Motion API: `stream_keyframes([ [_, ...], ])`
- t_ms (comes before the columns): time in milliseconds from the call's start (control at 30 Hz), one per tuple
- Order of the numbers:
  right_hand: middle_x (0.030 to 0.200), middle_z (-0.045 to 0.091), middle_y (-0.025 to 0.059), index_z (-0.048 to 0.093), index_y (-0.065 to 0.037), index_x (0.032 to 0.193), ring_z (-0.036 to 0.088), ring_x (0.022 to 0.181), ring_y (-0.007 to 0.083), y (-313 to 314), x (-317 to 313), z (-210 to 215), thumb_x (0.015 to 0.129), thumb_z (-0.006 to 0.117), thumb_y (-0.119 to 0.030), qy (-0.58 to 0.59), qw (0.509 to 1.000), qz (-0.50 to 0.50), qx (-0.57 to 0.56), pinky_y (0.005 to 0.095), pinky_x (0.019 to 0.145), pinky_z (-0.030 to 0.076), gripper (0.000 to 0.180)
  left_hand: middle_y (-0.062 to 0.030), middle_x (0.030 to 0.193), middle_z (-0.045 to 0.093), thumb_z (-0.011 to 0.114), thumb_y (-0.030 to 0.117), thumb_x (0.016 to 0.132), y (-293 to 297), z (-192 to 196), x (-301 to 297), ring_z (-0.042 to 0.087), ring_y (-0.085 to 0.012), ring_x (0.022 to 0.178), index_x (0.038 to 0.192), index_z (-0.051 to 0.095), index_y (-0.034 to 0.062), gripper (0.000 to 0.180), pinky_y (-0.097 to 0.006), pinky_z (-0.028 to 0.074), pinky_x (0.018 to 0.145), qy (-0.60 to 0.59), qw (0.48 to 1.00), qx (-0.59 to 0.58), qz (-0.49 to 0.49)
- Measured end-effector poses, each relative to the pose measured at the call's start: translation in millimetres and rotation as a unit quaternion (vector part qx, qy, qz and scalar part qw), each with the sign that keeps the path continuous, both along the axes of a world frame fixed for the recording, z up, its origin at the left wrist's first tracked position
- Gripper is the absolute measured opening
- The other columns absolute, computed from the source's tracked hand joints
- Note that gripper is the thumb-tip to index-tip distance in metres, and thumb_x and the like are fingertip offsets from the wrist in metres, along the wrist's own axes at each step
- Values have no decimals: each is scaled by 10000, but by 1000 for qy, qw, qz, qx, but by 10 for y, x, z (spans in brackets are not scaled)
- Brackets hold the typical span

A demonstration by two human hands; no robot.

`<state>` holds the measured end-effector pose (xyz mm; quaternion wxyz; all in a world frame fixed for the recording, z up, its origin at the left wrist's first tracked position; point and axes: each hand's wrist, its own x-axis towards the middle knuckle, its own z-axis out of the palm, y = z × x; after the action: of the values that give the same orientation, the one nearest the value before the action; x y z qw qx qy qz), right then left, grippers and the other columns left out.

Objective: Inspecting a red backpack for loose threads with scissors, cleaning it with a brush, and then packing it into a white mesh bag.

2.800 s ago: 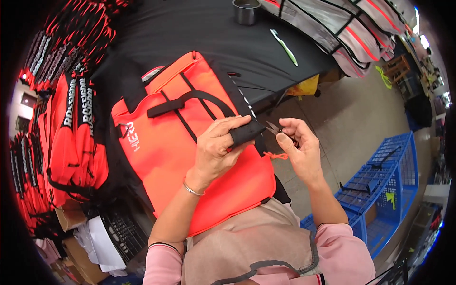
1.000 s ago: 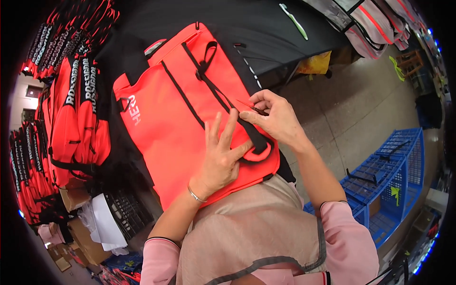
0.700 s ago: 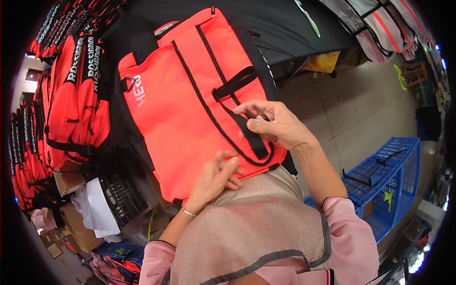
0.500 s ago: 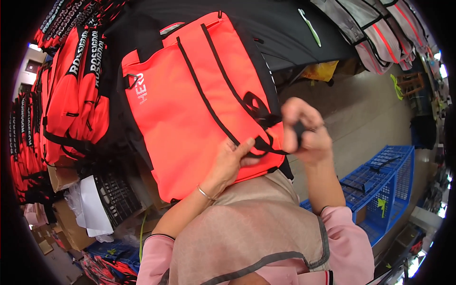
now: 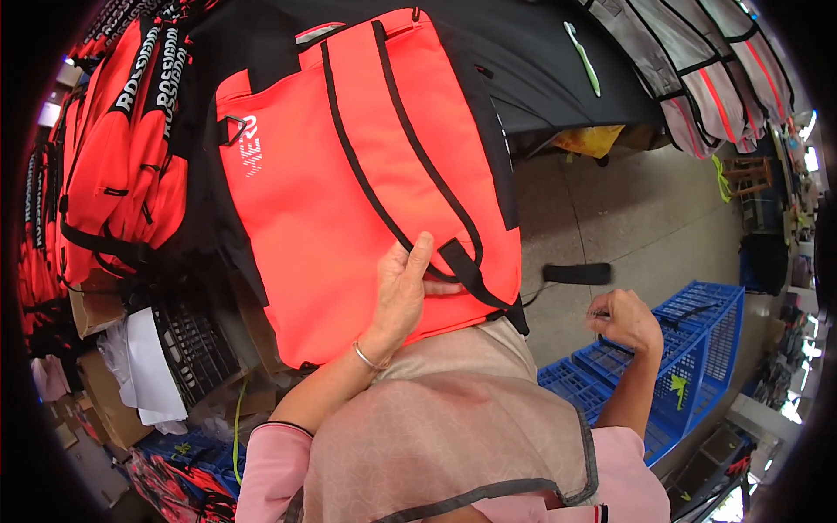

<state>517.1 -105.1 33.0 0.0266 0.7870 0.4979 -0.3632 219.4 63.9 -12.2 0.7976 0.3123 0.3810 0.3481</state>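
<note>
A large orange bag [image 5: 349,174] with black straps lies on a black desk [image 5: 540,70], and its near edge hangs over the desk edge, against the person's body. The left hand [image 5: 403,296] rests flat on the near part of the bag. Its fingers [image 5: 417,257] are stretched out and spread a little, and the thumb touches a black strap [image 5: 466,272] where the strap is sewn near the bag's lower right corner. This hand presses on the cloth and does not close around anything.

The right hand [image 5: 626,319] is to the right of the bag, away from it, above the grey floor [image 5: 645,235] and just beside a blue plastic crate [image 5: 697,349]. Its fingers are curled into a loose fist. Something thin and dark seems to stick out of the fist, but it is too small to tell what it is. A short black strip [image 5: 577,274] shows between the bag and this hand, over the floor; I cannot tell if it is joined to the hand.

On the left, many orange and black bags [image 5: 113,148] are stacked. On the far right of the desk there are grey bags with red stripes [image 5: 706,78].
</note>
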Motion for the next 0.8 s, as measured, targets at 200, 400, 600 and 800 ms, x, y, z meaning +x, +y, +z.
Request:
stream_keyframes([
  [200,760,698,56,684,-19,814,670,672,121,652,-535,581,706,741,-45,356,925,33,128,263,622,507,124,-117,1050,662,473,308,1024,-62,59,-44,698,-193,836,1178,549,-5,357,-304,624,591,62,997,50,-9],
  [400,911,671,60,616,4,1058,634,862,90,1288,-1297,76,774,784,-41,355,883,-117,284,249,754,520,333,-109,1054,656,570,229,988,-111,96,-141,691,-186,855,1181,532,-12,312,-312,612,705,25,1000,14,-9],
  [600,992,619,71,632,-9,1042,666,810,127,1244,-1470,38,778,729,52,322,877,-121,335,257,691,558,287,-80,1136,644,745,-11,817,-195,59,-196,618,-162,1071,1191,523,9,436,-315,501,966,-38,997,62,39],
  [800,874,585,78,705,-14,917,643,714,165,1193,-1498,-133,655,712,125,167,829,86,526,275,571,534,297,-80,1132,648,748,-6,815,-172,-16,-256,625,-142,1049,1213,516,17,462,-300,511,941,-60,997,29,45],
])
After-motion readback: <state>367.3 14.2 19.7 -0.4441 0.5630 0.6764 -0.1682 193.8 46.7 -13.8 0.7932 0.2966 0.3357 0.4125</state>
